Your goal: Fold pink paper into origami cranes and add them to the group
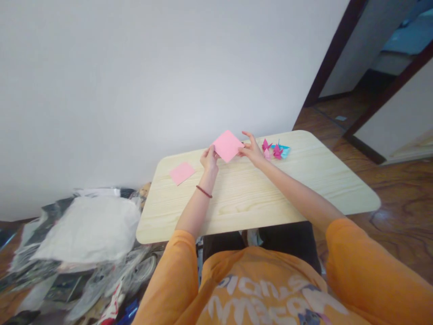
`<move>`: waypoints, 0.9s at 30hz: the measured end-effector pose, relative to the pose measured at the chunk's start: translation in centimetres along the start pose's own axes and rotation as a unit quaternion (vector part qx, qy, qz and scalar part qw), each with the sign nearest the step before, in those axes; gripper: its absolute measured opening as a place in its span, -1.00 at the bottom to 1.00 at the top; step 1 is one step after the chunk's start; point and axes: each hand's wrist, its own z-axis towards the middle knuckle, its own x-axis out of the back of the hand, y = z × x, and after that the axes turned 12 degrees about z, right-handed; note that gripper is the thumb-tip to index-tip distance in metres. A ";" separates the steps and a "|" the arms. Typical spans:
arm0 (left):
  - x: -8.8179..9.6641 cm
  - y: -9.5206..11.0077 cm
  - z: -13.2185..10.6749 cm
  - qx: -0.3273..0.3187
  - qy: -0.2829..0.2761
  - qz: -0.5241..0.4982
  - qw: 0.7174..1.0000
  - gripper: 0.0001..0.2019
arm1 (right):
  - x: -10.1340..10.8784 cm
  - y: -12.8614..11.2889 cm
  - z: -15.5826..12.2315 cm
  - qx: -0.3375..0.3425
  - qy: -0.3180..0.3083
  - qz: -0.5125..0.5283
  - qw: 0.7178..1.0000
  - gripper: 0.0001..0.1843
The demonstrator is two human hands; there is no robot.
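A square sheet of pink paper is held up over the far side of the table, turned so that its corners point left, right, up and down. My left hand pinches the left corner, thumb on top. At the right corner, my right hand grips the paper between thumb and fingers, with the index finger raised. Another pink paper square lies flat on the table to the left. Close to my right hand sit small folded paper figures, including a magenta one and a light blue one.
The pale wooden table has rounded corners and stands by a white wall. Plastic-wrapped goods and a white bag crowd the floor at left. A doorway opens at right over a brown wood floor.
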 end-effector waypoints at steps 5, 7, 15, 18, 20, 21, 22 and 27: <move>-0.8 -2.2 -1.9 0.017 -0.015 0.033 0.999 -0.73 | 2.8 1.7 -1.3 -0.013 0.055 -0.033 0.998 -0.26; -0.5 -2.7 -2.6 0.003 -0.032 0.063 0.997 -0.70 | 3.1 2.2 -1.7 -0.005 0.063 -0.031 0.998 -0.33; 0.4 -3.1 -3.4 -0.031 -0.073 0.085 0.993 -0.55 | 3.2 2.4 -2.4 -0.042 0.004 -0.013 0.999 -0.65; 0.5 -2.9 -3.4 -0.025 -0.078 0.075 0.994 -0.47 | 3.3 2.4 -2.3 -0.063 0.011 0.022 0.998 -0.67; 0.4 -2.6 -3.3 -0.017 -0.080 0.080 0.993 -0.43 | 3.4 2.4 -2.3 -0.068 0.008 0.037 0.997 -0.64; 0.4 -2.4 -3.4 -0.008 -0.082 0.085 0.993 -0.42 | 3.4 2.3 -2.4 -0.067 0.002 0.038 0.997 -0.63; 0.3 -2.2 -3.4 -0.005 -0.086 0.092 0.992 -0.42 | 3.4 2.3 -2.4 -0.065 -0.005 0.035 0.997 -0.62; 0.0 -1.9 -3.3 -0.005 -0.104 0.097 0.990 -0.41 | 3.5 2.2 -2.9 -0.042 -0.046 -0.013 0.998 -0.62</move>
